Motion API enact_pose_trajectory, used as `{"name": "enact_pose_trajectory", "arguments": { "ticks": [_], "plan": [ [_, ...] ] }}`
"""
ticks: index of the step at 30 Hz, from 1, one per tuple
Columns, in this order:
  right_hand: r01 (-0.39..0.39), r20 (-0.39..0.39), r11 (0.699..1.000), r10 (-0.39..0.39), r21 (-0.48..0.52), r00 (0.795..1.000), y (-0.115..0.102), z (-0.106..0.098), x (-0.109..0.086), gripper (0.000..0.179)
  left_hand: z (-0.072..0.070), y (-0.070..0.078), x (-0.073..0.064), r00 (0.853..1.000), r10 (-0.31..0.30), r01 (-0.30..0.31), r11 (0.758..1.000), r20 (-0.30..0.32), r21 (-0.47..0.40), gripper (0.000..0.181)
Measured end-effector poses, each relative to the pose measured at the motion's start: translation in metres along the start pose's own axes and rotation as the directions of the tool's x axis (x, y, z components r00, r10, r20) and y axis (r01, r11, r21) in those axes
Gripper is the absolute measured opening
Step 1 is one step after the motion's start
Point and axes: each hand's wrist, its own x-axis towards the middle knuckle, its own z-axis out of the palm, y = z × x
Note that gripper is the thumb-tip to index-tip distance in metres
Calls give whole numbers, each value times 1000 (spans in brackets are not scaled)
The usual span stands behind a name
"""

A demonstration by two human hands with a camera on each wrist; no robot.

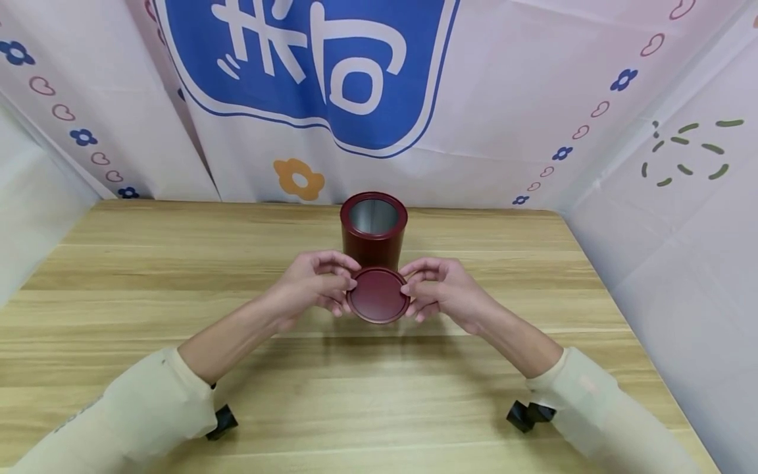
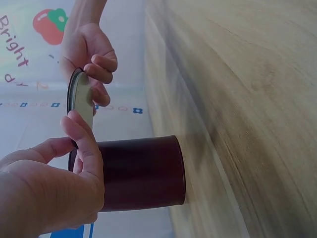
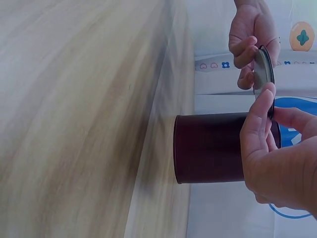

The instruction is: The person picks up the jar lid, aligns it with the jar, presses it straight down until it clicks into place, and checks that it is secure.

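A round dark red lid (image 1: 379,295) is held level between both hands, in front of a dark red cylindrical canister (image 1: 373,249). My left hand (image 1: 314,284) pinches the lid's left edge between thumb and fingers. On the opposite edge, my right hand (image 1: 443,289) pinches it the same way. The canister stands upright on the table with its mouth uncovered, showing a silvery inside wall. In the left wrist view the lid (image 2: 85,101) shows a pale underside and is raised off the tabletop. The right wrist view shows the canister's plain side (image 3: 210,148) behind the fingers.
The wooden table (image 1: 367,408) runs up to a printed cloth backdrop (image 1: 474,131) just behind the canister. A white cloth wall (image 1: 669,250) borders the right side. Black pieces, one being a small block (image 1: 222,422), show at the sleeves.
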Motion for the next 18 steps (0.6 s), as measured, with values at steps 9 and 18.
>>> {"name": "enact_pose_trajectory", "arguments": {
  "ticks": [9,18],
  "plan": [
    [4,-6,1000,-4,-12,1000,-5,-1,1,30,0,7,2,1000,1,-1,1000,0,17,25],
    [28,-16,1000,-28,-3,999,-10,-3,1,30,1,12,3,1000,-5,5,1000,-4,7,27]
  ]
}}
